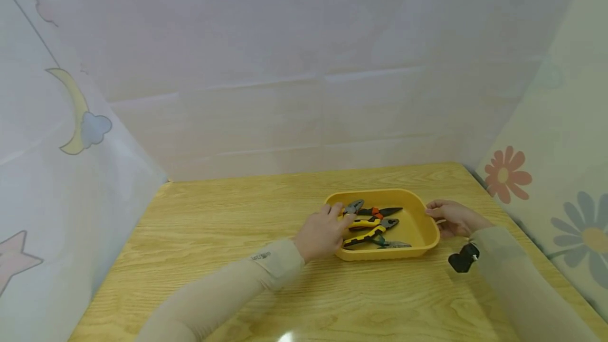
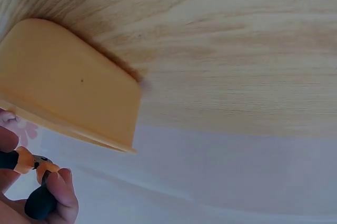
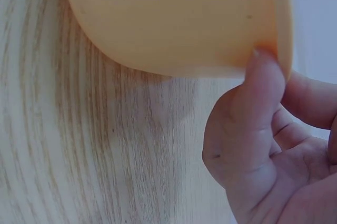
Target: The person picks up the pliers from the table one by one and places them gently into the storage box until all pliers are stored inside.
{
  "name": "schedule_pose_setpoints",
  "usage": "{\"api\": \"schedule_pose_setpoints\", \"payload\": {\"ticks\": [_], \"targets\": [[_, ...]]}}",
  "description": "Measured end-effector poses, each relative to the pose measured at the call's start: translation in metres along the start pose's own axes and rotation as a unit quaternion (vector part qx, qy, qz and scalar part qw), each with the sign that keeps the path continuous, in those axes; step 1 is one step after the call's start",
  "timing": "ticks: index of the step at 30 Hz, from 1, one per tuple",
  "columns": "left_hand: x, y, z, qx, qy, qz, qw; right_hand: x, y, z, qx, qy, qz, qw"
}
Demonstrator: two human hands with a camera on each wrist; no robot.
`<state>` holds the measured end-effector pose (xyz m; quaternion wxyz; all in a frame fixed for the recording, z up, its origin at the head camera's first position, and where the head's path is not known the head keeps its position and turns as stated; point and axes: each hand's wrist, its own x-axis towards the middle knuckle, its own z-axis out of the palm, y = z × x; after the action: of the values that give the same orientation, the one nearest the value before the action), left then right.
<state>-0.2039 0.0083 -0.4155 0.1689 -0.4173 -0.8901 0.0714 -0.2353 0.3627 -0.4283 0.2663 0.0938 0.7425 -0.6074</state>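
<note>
A yellow plastic tray (image 1: pixel 425 226) stands on the wooden table with several pliers in it. My left hand (image 1: pixel 323 231) reaches over the tray's left side. In the left wrist view its fingers grip the black-and-orange handles of a pair of pliers (image 2: pixel 41 203). Yellow-and-black pliers (image 1: pixel 364 237) lie beside that hand, next to red-and-black pliers (image 1: pixel 391 211) and a pair with a grey serrated nose (image 1: pixel 398 245). At the tray's right end, my right hand (image 1: pixel 453 218) pinches the rim between thumb and fingers, clearer in the right wrist view.
The wooden table (image 1: pixel 214 226) extends left and in front of the tray. A pale sheet (image 1: pixel 294 94) hangs behind it, and printed sheets with a moon (image 1: pixel 71 104) and flowers (image 1: pixel 508 174) flank both sides. A black device (image 1: pixel 464 258) sits at the right wrist.
</note>
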Motion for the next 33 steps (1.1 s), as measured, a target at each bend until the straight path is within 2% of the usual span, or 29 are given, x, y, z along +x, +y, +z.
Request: {"api": "schedule_pose_setpoints", "payload": {"ticks": [8, 14, 19, 27, 30, 33], "targets": [[0.012, 0.004, -0.006, -0.005, -0.026, 0.021, 0.9994, 0.001, 0.0, -0.001, 0.005, 0.005, 0.007, 1.0], [0.017, 0.007, -0.004, 0.033, -0.006, 0.051, 0.9981, 0.0, 0.0, -0.001, 0.006, 0.004, 0.003, 1.0], [0.023, 0.006, -0.002, 0.055, -0.002, 0.074, 0.9957, -0.001, 0.0, 0.0, 0.009, 0.001, -0.002, 1.0], [0.032, 0.007, 0.0, 0.051, -0.035, 0.102, 0.9928, -0.001, -0.001, 0.002, 0.008, 0.006, 0.002, 1.0], [0.036, 0.008, 0.002, 0.063, -0.047, 0.123, 0.9892, -0.002, -0.001, 0.002, 0.007, 0.007, 0.003, 0.9999], [0.041, 0.009, 0.003, 0.068, -0.074, 0.141, 0.985, -0.002, -0.001, 0.003, 0.007, 0.005, 0.001, 1.0]]}}
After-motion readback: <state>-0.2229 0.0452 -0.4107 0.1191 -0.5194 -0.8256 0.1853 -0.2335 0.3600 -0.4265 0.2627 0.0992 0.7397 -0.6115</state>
